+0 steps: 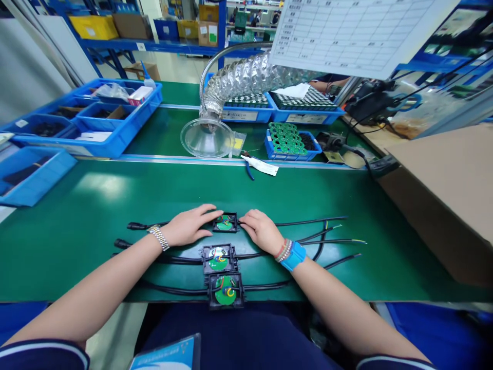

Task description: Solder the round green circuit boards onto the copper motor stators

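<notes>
Badge nearest; farthest black housing, cable axis left-right, lies between left hand, fingers spread, touching its rim, and right hand, fingertips apparently pinching cable just beside it.

Both forearms extended forward from the lower corners of the view and angled inward toward each other. The left hand lay low, palm down, with its fingers spread and pointing toward the right hand. The right hand was bent inward at the wrist, its fingers curled and drawn together, the tips directed toward the left hand. The two hands were apart, at nearly equal reach. Both forearms were bare below short sleeves.
</notes>
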### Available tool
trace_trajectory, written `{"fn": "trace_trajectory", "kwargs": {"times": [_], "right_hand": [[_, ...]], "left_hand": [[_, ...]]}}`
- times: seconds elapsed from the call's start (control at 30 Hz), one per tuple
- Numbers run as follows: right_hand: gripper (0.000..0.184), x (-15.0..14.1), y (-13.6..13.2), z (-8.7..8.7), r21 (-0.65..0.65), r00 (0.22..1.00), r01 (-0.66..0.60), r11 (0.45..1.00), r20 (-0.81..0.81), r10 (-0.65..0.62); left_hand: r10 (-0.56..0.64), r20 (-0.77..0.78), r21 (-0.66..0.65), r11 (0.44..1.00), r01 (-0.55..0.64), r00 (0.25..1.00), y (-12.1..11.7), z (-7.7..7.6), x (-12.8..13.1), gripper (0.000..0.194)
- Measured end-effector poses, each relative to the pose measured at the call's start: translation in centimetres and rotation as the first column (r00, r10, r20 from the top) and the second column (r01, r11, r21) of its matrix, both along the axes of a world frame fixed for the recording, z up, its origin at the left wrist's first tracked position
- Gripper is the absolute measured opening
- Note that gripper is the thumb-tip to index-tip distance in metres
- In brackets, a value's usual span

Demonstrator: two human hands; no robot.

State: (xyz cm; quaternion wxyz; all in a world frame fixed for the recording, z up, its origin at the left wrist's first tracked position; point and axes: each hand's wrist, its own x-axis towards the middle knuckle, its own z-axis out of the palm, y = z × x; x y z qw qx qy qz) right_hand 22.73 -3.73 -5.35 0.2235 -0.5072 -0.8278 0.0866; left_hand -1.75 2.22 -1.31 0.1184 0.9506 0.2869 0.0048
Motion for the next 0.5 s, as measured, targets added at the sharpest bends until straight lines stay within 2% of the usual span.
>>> {"fn": "trace_trajectory", "kwargs": {"times": [0.1,0.17,0.27,0.33,0.4,0.47,0.5], "right_hand": [[0.02,0.3,-0.1,0.4,0.0,1.0,0.012,1.0,-0.001,-0.012],[0.021,0.2,-0.6,1.4,0.007,0.999,-0.003,1.0,-0.039,0.004],[0.022,-0.1,-2.2,3.6,0.032,0.994,-0.057,0.998,-0.091,0.06],[0.022,-0.4,-3.8,4.7,0.015,0.991,-0.111,0.994,-0.067,0.112],[0.024,-0.5,-5.3,5.2,-0.032,0.988,-0.155,0.987,-0.027,0.155],[0.025,-0.1,-6.5,5.3,-0.077,0.986,-0.165,0.983,-0.002,0.165],[0.028,0.4,-6.9,5.2,-0.097,0.986,-0.163,0.982,0.004,0.164]], "left_hand": [[0.146,0.009,-0.097,0.985,-0.144,0.989,-0.1,0.8,-1.8,0.032],[0.189,0.033,-0.099,0.978,-0.185,0.981,-0.9,1.9,-2.7,0.031],[0.19,0.101,-0.058,0.981,-0.185,0.977,-3.5,3.8,-3.6,0.03],[0.155,0.091,-0.042,0.987,-0.152,0.984,-5.5,4.6,-3.9,0.031],[0.123,0.05,-0.038,0.992,-0.121,0.991,-7.2,4.7,-4.1,0.032],[0.11,0.027,-0.033,0.994,-0.109,0.994,-8.3,4.2,-4.8,0.032],[0.107,0.023,-0.035,0.994,-0.107,0.994,-8.7,3.7,-5.4,0.037]]}}
